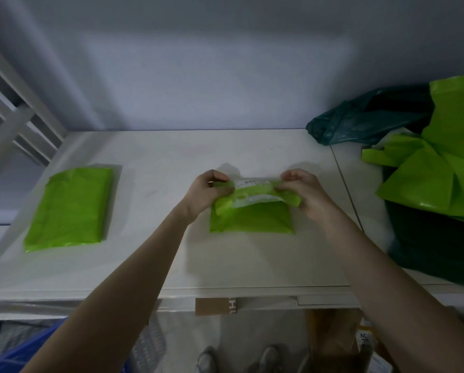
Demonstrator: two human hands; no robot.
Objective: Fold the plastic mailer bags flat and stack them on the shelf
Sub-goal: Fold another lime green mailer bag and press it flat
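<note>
In the head view we pinch a lime-green mailer bag (251, 211) mid-shelf, our left hand (208, 191) and right hand (303, 192) gripping its labelled top flap. A folded green mailer (69, 208) lies flat on the white shelf (158, 162), well left; unfolded green bags (427, 168) heap right.

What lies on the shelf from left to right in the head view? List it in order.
Folded green mailer → left hand → green mailer being folded → right hand → dark green bag → unfolded green bags.
</note>
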